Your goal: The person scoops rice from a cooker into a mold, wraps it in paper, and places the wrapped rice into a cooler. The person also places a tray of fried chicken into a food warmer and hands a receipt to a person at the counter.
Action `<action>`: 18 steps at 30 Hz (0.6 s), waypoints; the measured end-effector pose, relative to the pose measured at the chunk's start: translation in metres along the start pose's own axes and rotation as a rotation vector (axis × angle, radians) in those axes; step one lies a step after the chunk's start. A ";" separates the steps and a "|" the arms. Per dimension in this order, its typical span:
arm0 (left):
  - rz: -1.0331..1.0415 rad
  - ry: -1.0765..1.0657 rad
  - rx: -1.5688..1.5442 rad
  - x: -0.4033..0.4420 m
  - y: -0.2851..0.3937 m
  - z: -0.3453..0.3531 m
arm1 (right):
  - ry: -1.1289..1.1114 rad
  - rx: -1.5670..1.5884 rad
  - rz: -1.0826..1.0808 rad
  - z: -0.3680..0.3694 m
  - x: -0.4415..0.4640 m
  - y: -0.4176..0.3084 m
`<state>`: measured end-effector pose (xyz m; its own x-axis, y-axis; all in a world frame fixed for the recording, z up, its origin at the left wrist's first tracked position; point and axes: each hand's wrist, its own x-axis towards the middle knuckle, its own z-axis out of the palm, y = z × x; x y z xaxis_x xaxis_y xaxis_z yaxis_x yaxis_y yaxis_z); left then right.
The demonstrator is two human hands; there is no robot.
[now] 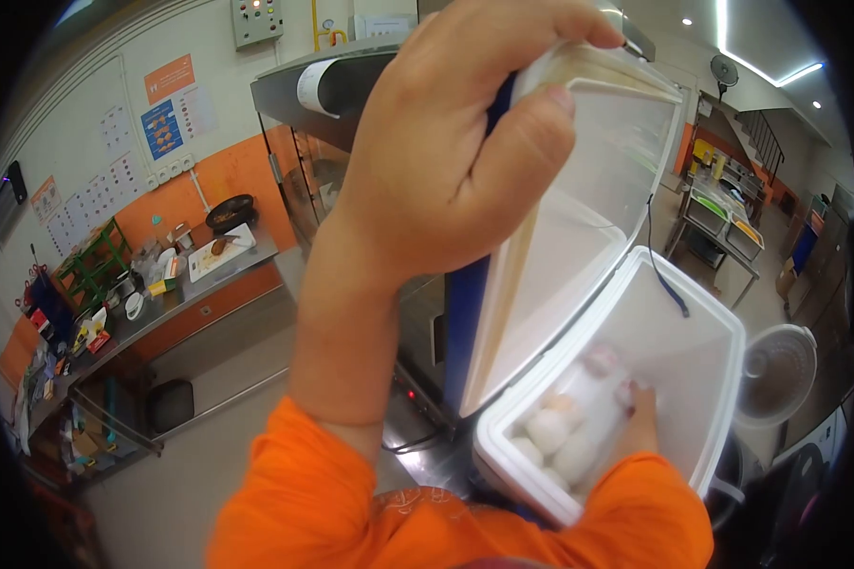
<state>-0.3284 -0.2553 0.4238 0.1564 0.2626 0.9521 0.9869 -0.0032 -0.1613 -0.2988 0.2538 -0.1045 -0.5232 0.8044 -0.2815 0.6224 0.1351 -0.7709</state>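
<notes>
My left hand (465,152) is closed on the upper edge of a raised cooler lid (565,247), white inside with a blue outer side. Below it stands the open white cooler box (721,351). My right hand (643,408) reaches down into the box, close to a small pale packet with reddish marks (626,391); its fingers are mostly hidden and blurred. Several round white bundles (550,431) lie at the near left of the box. Another pinkish, wrapped-looking lump (600,358) rests at the far end, too blurred to name.
A dark strap (669,289) hangs over the box's far wall. To the right is a white perforated basket (778,375). At left, a steel counter (176,303) carries a black pan (231,213) and a white cutting board (222,252). Trays sit on a rear cart (721,223).
</notes>
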 end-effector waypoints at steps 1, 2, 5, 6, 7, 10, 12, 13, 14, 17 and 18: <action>0.006 -0.003 -0.001 0.001 0.001 0.000 | -0.030 -0.008 -0.028 0.003 0.001 -0.005; 0.011 -0.003 0.000 0.001 0.001 0.000 | 0.023 0.020 -0.161 0.012 0.019 0.003; 0.005 0.002 -0.008 -0.003 0.001 -0.003 | -0.151 -0.145 0.015 0.014 0.022 -0.032; 0.008 0.003 -0.012 -0.003 0.001 -0.004 | -0.180 -0.275 0.035 0.008 0.031 -0.041; 0.014 0.002 -0.016 -0.002 0.002 -0.005 | -0.213 -0.405 0.051 0.002 0.037 -0.052; 0.039 0.001 -0.031 0.002 0.004 -0.011 | -0.301 -1.308 -0.358 -0.058 0.063 -0.140; 0.069 0.002 -0.048 0.006 0.003 -0.014 | -0.332 -1.139 -0.297 -0.133 -0.125 -0.280; 0.102 0.006 -0.052 0.005 0.004 -0.015 | -0.242 -1.081 -0.262 -0.151 -0.177 -0.317; 0.157 0.021 -0.073 0.004 0.004 -0.013 | -0.239 -1.078 -0.298 -0.173 -0.193 -0.342; 0.022 0.022 -0.134 0.004 0.009 -0.012 | 0.118 -1.296 -0.776 -0.207 -0.338 -0.356; -0.045 0.020 -0.144 0.003 0.010 -0.011 | 0.195 -1.222 -1.000 -0.215 -0.376 -0.346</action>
<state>-0.3176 -0.2657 0.4276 0.1115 0.2463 0.9628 0.9882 -0.1302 -0.0811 -0.1922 0.0295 0.3906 -0.9706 0.1558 0.1837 0.2111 0.9172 0.3380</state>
